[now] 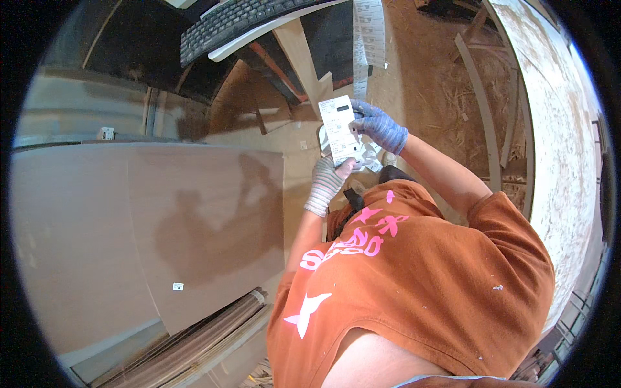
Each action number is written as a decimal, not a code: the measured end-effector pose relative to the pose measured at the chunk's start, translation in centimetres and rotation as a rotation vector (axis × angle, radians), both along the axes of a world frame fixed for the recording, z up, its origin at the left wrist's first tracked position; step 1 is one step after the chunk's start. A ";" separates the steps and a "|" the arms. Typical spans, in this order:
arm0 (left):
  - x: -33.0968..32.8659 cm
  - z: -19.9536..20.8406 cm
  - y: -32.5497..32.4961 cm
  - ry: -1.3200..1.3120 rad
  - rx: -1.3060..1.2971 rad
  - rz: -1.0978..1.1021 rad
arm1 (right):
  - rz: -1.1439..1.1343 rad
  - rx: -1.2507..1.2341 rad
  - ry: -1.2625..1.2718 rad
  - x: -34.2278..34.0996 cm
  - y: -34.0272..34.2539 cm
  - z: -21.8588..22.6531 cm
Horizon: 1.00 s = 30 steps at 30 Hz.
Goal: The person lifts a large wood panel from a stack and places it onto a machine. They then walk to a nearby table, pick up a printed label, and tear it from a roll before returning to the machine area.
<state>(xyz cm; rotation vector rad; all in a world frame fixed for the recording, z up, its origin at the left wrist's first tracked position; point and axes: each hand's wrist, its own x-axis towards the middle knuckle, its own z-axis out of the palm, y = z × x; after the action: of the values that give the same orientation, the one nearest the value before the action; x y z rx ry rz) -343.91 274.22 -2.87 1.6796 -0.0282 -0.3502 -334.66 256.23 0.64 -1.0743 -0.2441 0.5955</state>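
A white printed label strip [339, 129] is held up in front of my body, its printed face toward me. My left hand [328, 181], in a pale striped glove with the thumb bare, is closed on the strip's lower end. On its upper right side, my right hand [381, 126] in a blue glove pinches the edge between thumb and fingers. Crumpled white label paper [369, 157] hangs just below and behind the strip. The fingers behind the paper are hidden.
A long hanging strip of labels [369, 45] is at the top, next to a dark keyboard [239, 29]. On the left is a large brown panel [207, 226] with a small label [178, 286]. Long boards [213, 343] lie below it. A pale sheet [550, 129] edges the right.
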 end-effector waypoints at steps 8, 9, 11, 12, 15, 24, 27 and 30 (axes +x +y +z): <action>0.2 -1.3 0.6 -0.032 0.155 -0.119 | -0.032 0.181 0.111 1.4 -0.1 1.7; 0.2 -1.2 0.7 -0.016 0.177 -0.137 | -0.014 0.219 0.126 1.5 -0.1 1.8; 0.0 -0.5 1.0 0.106 0.294 -0.196 | -0.033 0.232 0.185 1.8 0.0 1.8; -0.1 -0.1 1.0 0.058 0.295 -0.203 | -0.043 0.252 0.208 1.9 0.0 1.7; -0.1 1.4 1.1 -0.108 0.565 -0.279 | -0.065 0.272 0.224 2.0 0.0 1.3; 0.7 2.2 2.7 -0.173 -0.126 0.244 | -0.126 -0.018 0.013 -4.6 2.1 0.9; 0.3 2.8 3.5 -0.015 -0.183 0.455 | -0.064 -0.126 -0.026 -7.4 2.7 -0.1; 1.7 3.8 3.6 -0.068 -0.436 0.438 | 0.098 -0.587 -0.111 -8.4 2.3 -1.1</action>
<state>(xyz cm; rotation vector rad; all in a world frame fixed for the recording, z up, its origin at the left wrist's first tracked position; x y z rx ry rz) -342.24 277.85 0.90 1.2213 0.1976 0.0452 -343.03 258.54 -0.43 -1.6726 -0.2245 0.7179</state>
